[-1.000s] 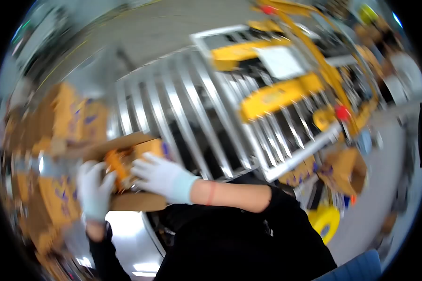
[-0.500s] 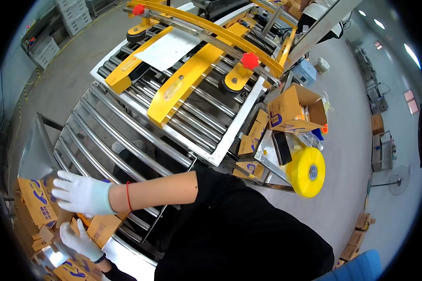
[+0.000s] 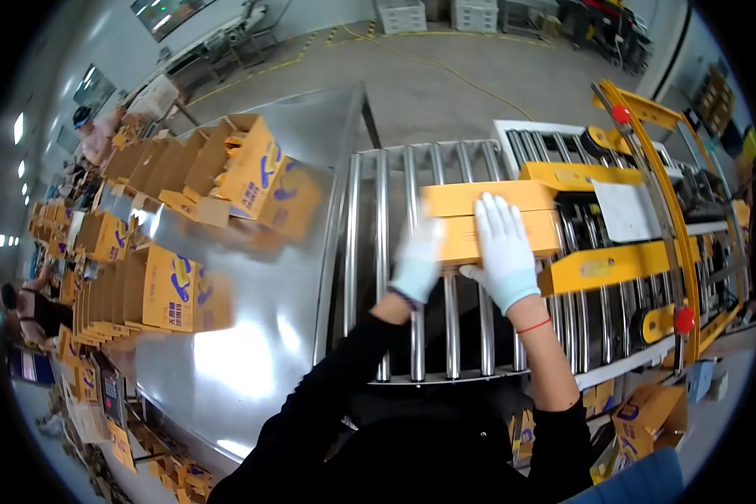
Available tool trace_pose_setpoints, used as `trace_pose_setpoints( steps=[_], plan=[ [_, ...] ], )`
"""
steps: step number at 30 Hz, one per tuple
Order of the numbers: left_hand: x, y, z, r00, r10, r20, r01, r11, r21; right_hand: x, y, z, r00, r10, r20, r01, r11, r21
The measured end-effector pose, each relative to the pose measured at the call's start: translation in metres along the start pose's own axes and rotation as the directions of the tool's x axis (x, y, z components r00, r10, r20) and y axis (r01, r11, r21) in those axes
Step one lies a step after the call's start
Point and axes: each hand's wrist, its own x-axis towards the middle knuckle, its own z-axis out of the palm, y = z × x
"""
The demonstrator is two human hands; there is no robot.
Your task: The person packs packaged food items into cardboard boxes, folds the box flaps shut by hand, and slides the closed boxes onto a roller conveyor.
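Head view: just right of centre in the frame, a carton (image 3: 529, 231) is being carried by rollers (image 3: 381, 260). Its top is being touched by the right hand (image 3: 503, 249), fingers flat, thumb apart; beside its left end, the left hand (image 3: 417, 259) is being blurred, finger state unreadable.

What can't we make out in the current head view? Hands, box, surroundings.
- Box contents: head view, hidden by the closed flaps.
- Left hand, fingers and contact with the box: head view, motion blur.
- Box underside: head view, hidden by the box itself and the right hand.
- Any fine print on the white sheet: head view, too small.
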Motion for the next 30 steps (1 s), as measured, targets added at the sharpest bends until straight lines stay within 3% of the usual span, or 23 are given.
trace_pose_setpoints(
  steps=[1,3,4,5,6,7,8,9,10,11,13,14,16,17,18,19,21,22,23,25,27,29,30],
  plan=[
    [0.000,-0.001,0.015,0.969,0.082,0.231,-0.092,0.995,0.030,0.010,0.007,-0.004,1.000,0.020,-0.005,-0.020,1.000,-0.019],
    [-0.003,0.022,0.016,0.771,0.061,0.633,-0.024,0.997,-0.067,0.015,0.020,-0.004,0.999,0.026,-0.037,-0.027,0.999,-0.025],
    [0.008,0.033,-0.007,0.687,-0.028,0.726,-0.090,0.988,0.123,0.013,0.029,-0.001,0.997,0.051,-0.062,-0.053,0.998,-0.026],
    [0.020,0.027,-0.034,0.753,-0.070,0.655,-0.166,0.942,0.292,0.012,0.038,0.002,0.993,0.082,-0.091,-0.084,0.996,-0.024],
    [0.026,0.046,-0.067,0.881,-0.034,0.472,-0.230,0.841,0.489,0.007,0.049,0.006,0.989,0.082,-0.126,-0.087,0.996,-0.034],
    [0.037,0.053,-0.097,0.952,0.192,0.239,-0.288,0.825,0.485,0.004,0.059,0.010,0.983,0.085,-0.162,-0.094,0.995,-0.043],
    [0.061,0.067,-0.142,0.914,0.388,0.122,-0.371,0.670,0.643,0.004,0.067,0.013,0.983,0.083,-0.165,-0.090,0.995,-0.035],
    [0.085,0.081,-0.187,0.827,0.563,0.000,-0.337,0.496,0.800,0.004,0.073,0.016,0.977,0.093,-0.192,-0.111,0.990,-0.088],
    [0.098,0.100,-0.227,0.793,0.595,-0.127,-0.244,0.502,0.830,0.004,0.079,0.017,0.970,0.103,-0.221,-0.137,0.980,-0.143],
    [0.124,0.088,-0.278,0.579,0.813,-0.065,-0.073,0.131,0.989,0.004,0.085,0.018,0.968,0.105,-0.228,-0.140,0.980,-0.142],
    [0.138,0.069,-0.355,0.857,0.488,-0.163,0.182,0.008,0.983,0.003,0.094,0.015,0.968,0.068,-0.243,-0.115,0.976,-0.184],
    [0.139,0.068,-0.355,0.852,0.496,-0.166,0.183,0.014,0.983,0.002,0.098,0.008,0.966,0.064,-0.252,-0.114,0.975,-0.190],
    [0.137,0.069,-0.353,0.931,0.278,-0.238,0.232,0.054,0.971,-0.008,0.099,-0.003,0.965,0.038,-0.260,-0.068,0.992,-0.104],
    [0.123,0.074,-0.326,0.908,0.378,-0.180,0.160,0.082,0.984,-0.014,0.090,0.000,0.964,0.041,-0.262,-0.070,0.992,-0.104],
    [0.122,0.079,-0.306,0.949,0.226,-0.220,0.108,0.420,0.901,-0.021,0.073,0.008,0.957,0.111,-0.268,-0.043,0.968,0.245],
    [0.122,0.081,-0.289,0.977,0.063,-0.204,0.100,0.710,0.698,-0.028,0.053,0.018,0.954,0.176,-0.242,-0.009,0.826,0.564],
    [0.106,0.101,-0.243,0.942,0.236,-0.240,0.029,0.653,0.757,-0.044,0.003,0.047,0.978,0.038,-0.203,0.122,0.687,0.716],
    [0.118,0.094,-0.248,0.867,0.479,-0.138,0.018,0.246,0.969,-0.052,-0.016,0.055,0.978,-0.065,-0.196,0.182,0.720,0.670],
    [0.142,0.071,-0.267,0.811,0.575,-0.108,-0.008,0.196,0.981,-0.054,-0.028,0.058,0.965,-0.166,-0.201,0.256,0.745,0.616],
    [0.135,0.096,-0.269,0.881,0.422,-0.212,0.238,-0.010,0.971,-0.066,-0.047,0.049,0.964,-0.167,-0.205,0.263,0.687,0.677],
    [0.150,0.093,-0.285,0.871,0.436,-0.227,0.279,-0.056,0.959,-0.078,-0.044,0.035,0.974,-0.132,-0.181,0.223,0.655,0.722],
    [0.140,0.112,-0.277,0.917,0.374,-0.140,0.202,-0.132,0.970,-0.083,-0.032,0.042,0.984,-0.046,-0.171,0.160,0.650,0.743],
    [0.157,0.093,-0.296,0.931,0.358,-0.077,0.120,-0.098,0.988,-0.077,-0.026,0.044,0.983,-0.025,-0.183,0.146,0.712,0.687]
  ],
)
